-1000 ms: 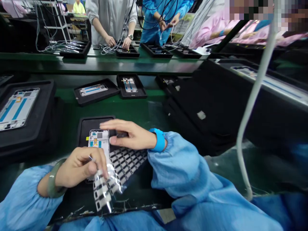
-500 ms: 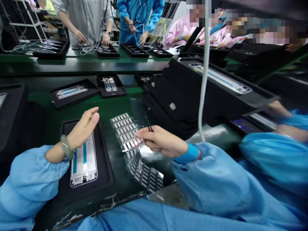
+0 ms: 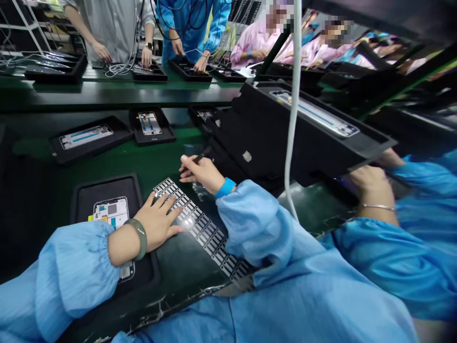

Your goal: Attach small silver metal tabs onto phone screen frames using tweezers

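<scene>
My left hand [image 3: 159,223] lies flat with fingers spread on the near end of a shiny sheet of small dark stickers [image 3: 202,227]. A green bangle is on that wrist. My right hand [image 3: 200,172] is closed around black tweezers [image 3: 202,155] just beyond the sheet's far end. A blue band circles that wrist. A black tray [image 3: 85,193] left of the sheet holds a phone frame [image 3: 109,212], partly covered by my left forearm.
Two more trays with phone frames [image 3: 85,137] [image 3: 150,124] sit on the green belt. A stack of black trays [image 3: 303,128] rises at right behind a white hanging cable [image 3: 293,119]. A co-worker's hand [image 3: 371,188] rests at right. Several people work at the far bench.
My left hand came off the tray and pressed flat on the sticker sheet. My right hand moved forward off the sheet with the tweezers. The sheet now lies flatter.
</scene>
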